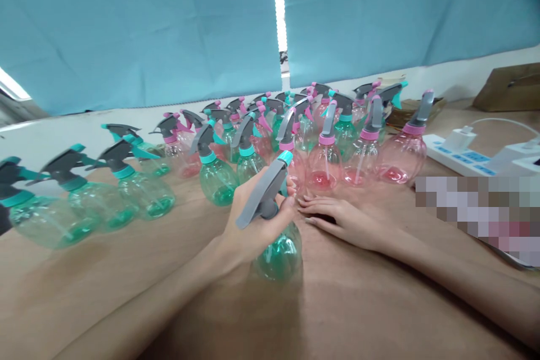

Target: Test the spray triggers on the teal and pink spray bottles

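Observation:
My left hand [248,219] is wrapped round the neck and trigger of a green spray bottle [279,259] with a grey head and a turquoise nozzle. The bottle is upright, its nozzle pointing away from me; my fingers hide its collar. Just right of it, my right hand [341,219] lies palm down, fingers stretched out, holding nothing. Its fingertips are close to the bottle and my left thumb. Beyond both hands stands a pink spray bottle [324,166], and another green spray bottle [217,180] is behind my left hand.
Several green spray bottles [145,194] line the left of the brown table [337,309]. Pink and green ones crowd the back. At right are a white power strip [459,156] with plugs, a pixelated flat object [485,214] and a brown cardboard piece [508,87].

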Tool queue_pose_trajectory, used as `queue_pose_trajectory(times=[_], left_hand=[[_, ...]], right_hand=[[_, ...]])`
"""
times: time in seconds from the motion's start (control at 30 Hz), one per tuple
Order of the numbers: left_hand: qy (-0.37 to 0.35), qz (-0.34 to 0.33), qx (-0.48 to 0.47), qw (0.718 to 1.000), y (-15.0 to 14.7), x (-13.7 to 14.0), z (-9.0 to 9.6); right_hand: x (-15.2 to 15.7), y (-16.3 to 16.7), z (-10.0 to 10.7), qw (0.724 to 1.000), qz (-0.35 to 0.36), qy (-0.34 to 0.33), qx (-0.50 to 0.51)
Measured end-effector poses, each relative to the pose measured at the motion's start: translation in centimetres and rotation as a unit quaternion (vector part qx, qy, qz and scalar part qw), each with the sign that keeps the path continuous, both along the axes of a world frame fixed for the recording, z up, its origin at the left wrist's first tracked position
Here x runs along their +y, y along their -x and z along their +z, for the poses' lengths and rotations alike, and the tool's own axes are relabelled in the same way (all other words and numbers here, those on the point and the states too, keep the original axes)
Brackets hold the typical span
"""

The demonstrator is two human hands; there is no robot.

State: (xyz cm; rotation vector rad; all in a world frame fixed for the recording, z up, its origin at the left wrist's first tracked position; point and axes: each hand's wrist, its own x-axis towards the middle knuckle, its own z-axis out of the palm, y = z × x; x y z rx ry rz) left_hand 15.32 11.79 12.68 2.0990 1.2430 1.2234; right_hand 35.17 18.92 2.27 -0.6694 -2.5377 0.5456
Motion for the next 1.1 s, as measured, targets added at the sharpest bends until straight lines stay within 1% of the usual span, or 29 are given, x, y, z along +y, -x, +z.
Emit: queue_pose_trajectory(times=[0.17,0.27,0.4,0.5,0.77,0.97,1.1], left_hand=[[0.001,-0.006,0.001,1.0,0.0,-0.09,0.15],[0.004,0.01,0.01,1.0,-0.04,-0.25,0.3],[0.026,0.004,0.009,1.0,-0.15,-0.43,0.39],[0.038,0.018,0.004,0.999,-0.19,-0.45,0.21],[-0.003,0.029,0.004,1.0,0.14,-0.23,-0.5],[0.013,0.013,-0.001,1.0,0.01,-0.15,-0.22],[0.012,0.017,-0.001,1.0,-0.08,-0.19,-0.05]], right_hand=[[-0.06,0.03,0.13,1.0,-0.003,-0.003,-0.009],[-0.05,0.02,0.14,1.0,-0.003,-0.007,-0.009],[-0.05,0.0,0.15,1.0,0.001,-0.006,-0.005],[-0.04,0.01,0.1,1.0,-0.001,-0.002,-0.003],[-0.05,-0.04,0.1,1.0,-0.006,0.013,0.002],[-0.05,-0.04,0.21,1.0,-0.004,0.015,0.002],[-0.11,-0.05,0.24,1.0,-0.007,0.02,0.01]])
